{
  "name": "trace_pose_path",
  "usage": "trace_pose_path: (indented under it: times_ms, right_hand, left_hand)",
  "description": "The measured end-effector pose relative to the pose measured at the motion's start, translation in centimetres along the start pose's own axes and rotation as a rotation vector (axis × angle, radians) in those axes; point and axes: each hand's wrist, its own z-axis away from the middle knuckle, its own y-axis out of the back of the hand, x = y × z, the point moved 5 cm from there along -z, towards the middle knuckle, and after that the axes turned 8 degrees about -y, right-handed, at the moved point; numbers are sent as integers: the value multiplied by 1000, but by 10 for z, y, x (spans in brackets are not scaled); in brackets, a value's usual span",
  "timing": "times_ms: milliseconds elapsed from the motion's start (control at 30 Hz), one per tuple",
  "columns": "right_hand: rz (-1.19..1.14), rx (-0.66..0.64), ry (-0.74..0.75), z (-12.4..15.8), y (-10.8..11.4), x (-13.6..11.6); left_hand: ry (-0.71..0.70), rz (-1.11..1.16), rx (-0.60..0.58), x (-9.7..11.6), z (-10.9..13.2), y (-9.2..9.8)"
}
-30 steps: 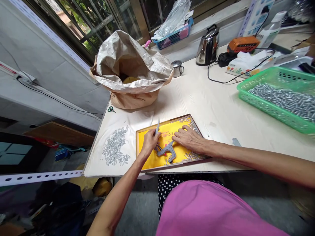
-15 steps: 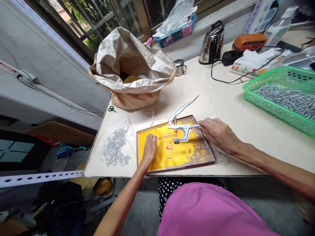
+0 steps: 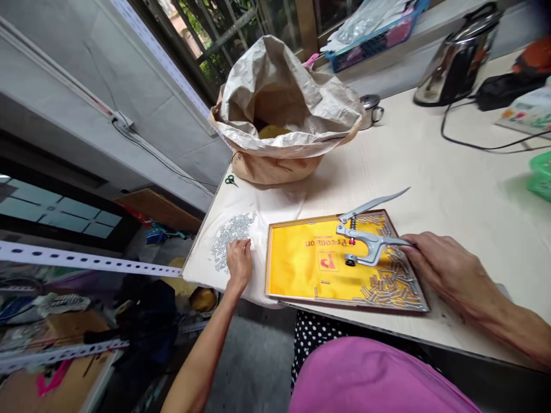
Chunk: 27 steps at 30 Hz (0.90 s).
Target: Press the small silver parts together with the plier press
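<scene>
My right hand is wrapped round the end of the lower arm of grey snap-fastener pliers. Their jaws stand apart, with a black die below and a red tip above, and the long upper lever is raised. The pliers hang over a shallow tray with a yellow printed base, where many small metal pins lie along the right side. My left hand is at the near right edge of a loose pile of silvery pins. Its fingers are bent together; what they pinch, if anything, is hidden.
A large open sack stands behind the tray, with small green scissors by its left side. Farther back are a metal cup and an electric kettle. A green basket shows at the right edge.
My left hand has moved from above the tray's left part to the pin pile. My right hand still holds the pliers over the tray. The camera view has swung left.
</scene>
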Motion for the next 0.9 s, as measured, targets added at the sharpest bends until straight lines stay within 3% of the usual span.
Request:
trace_pose_path:
  times_ms: [133,333,533,633,767,900]
  right_hand:
    - [7,-26,91,-7,-23,-13]
    - [-33,-128,176,-24,-53,-38]
    - [-26,-325,218,-35,-85,-45]
    - [20,-361,272,-37,-94,-52]
    - [107,-415,322,-35,-98,-60]
    - [172,-514,241,-35,-103,-59]
  left_hand:
    - [52,-184,-137,-33,-9,-13]
    - [203,-239,-188,-35,-33,-34]
    - [87,-192,-212,-40,-38,-37]
    - [28,-32,-125,-39,-31,-27]
    - [106,352,8,-15,-9,-12]
    - [-66,594,-99,49,18,-14]
